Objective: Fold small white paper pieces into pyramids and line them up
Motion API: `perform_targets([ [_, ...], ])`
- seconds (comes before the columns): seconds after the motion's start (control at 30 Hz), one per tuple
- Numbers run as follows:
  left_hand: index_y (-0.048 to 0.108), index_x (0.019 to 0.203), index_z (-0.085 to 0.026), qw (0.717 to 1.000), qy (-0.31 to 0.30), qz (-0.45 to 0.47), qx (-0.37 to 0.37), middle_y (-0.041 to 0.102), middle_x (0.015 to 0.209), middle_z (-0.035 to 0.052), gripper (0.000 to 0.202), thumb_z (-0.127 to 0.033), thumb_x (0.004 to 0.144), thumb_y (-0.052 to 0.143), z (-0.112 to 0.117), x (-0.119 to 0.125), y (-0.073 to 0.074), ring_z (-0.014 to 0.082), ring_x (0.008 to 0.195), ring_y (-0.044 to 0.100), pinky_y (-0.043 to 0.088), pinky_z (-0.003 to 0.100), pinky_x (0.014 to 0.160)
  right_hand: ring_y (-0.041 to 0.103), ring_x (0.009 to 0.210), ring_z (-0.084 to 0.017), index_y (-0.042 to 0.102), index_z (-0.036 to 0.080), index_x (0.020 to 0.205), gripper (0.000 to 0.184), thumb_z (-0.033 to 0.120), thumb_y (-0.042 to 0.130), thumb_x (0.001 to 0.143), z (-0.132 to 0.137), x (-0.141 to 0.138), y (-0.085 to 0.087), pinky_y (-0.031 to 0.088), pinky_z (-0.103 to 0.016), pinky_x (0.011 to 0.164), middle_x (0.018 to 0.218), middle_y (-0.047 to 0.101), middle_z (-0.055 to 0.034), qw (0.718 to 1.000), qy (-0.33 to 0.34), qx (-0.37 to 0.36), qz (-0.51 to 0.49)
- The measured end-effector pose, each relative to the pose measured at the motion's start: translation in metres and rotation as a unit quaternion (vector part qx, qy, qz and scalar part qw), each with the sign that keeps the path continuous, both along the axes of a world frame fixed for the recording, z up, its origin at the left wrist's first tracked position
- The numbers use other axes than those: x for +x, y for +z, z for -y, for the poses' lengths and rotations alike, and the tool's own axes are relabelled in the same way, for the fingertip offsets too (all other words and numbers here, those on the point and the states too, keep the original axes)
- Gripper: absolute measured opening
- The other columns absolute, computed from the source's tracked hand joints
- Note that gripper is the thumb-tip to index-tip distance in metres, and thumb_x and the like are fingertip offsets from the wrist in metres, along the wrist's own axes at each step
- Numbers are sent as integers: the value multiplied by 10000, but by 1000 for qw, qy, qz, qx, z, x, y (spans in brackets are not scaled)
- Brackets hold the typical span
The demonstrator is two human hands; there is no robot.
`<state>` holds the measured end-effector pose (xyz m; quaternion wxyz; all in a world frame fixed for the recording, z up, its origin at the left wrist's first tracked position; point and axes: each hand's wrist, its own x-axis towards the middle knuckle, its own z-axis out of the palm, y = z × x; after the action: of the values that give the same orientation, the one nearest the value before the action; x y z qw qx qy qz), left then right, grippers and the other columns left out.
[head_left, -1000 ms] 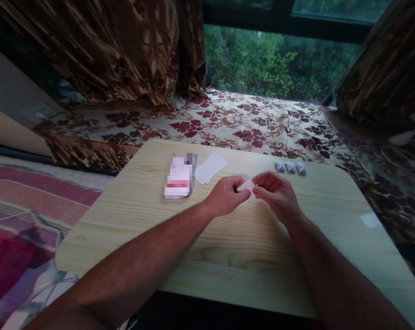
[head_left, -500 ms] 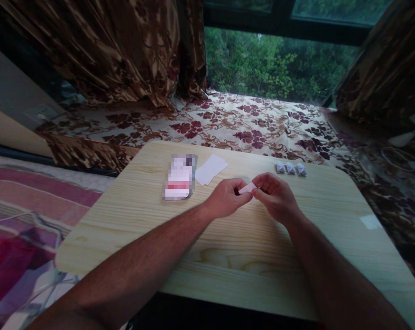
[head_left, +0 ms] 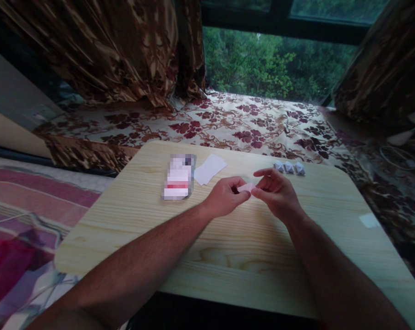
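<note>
A small piece of folded white paper [head_left: 245, 187] is held above the middle of the wooden table. My left hand [head_left: 227, 196] pinches it between thumb and fingers from the left. At its right end, my right hand [head_left: 275, 192] touches the paper with the thumb and a fingertip, while the upper fingers are lifted and spread apart. Left of my hands lie a few flat white paper sheets [head_left: 210, 168], overlapping each other. Beyond my right hand, three small folded white paper shapes [head_left: 289, 168] stand in a row.
A blurred-out phone-shaped object [head_left: 178, 178] lies left of the sheets on the wooden table [head_left: 131, 229]. A whitish patch [head_left: 368, 220] is at the table's right edge. Behind the table are a ledge with flowered cloth [head_left: 251, 121], curtains and a window. A striped bed [head_left: 24, 197] is at left.
The upper fingers of my right hand have lifted and opened away from the paper. One end of the paper now shows as a raised point. My left hand keeps its pinch.
</note>
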<state>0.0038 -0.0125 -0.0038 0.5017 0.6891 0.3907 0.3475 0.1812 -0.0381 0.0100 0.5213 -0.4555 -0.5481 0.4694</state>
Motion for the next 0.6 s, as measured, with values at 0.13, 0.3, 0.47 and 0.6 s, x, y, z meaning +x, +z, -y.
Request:
perform_targets([
  [0.13, 618, 749, -143, 1000, 9, 1, -2, 495, 637, -33, 203, -343, 781, 631, 0, 0, 1, 84, 577, 406, 293, 220, 527, 532, 560, -107, 633, 176, 1010, 352, 214, 786, 694, 0, 0, -1, 386, -245, 525, 643, 629, 32, 1000, -8, -12, 14],
  [0.3, 611, 744, -149, 999, 47, 13, -10, 508, 641, -36, 185, -331, 767, 639, -2, -1, 2, 88, 582, 425, 305, 219, 532, 609, 638, -132, 640, 180, 988, 343, 301, 797, 708, 0, -3, 1, 466, -268, 577, 825, 721, -35, 999, -18, -39, 6],
  [0.47, 614, 784, -164, 994, 105, 25, -23, 536, 626, -39, 185, -345, 763, 644, -8, -3, 1, 95, 558, 444, 325, 220, 524, 609, 640, -136, 607, 199, 864, 247, 306, 779, 725, 2, -5, -1, 478, -269, 578, 799, 703, -27, 996, -76, 23, 46],
  [0.6, 623, 814, -165, 993, 110, 31, -17, 557, 633, -35, 187, -341, 757, 652, -9, -3, 0, 100, 566, 470, 344, 219, 532, 637, 670, -158, 643, 206, 860, 214, 308, 774, 726, 2, -7, -5, 493, -283, 606, 767, 694, -26, 992, -76, 43, 87],
])
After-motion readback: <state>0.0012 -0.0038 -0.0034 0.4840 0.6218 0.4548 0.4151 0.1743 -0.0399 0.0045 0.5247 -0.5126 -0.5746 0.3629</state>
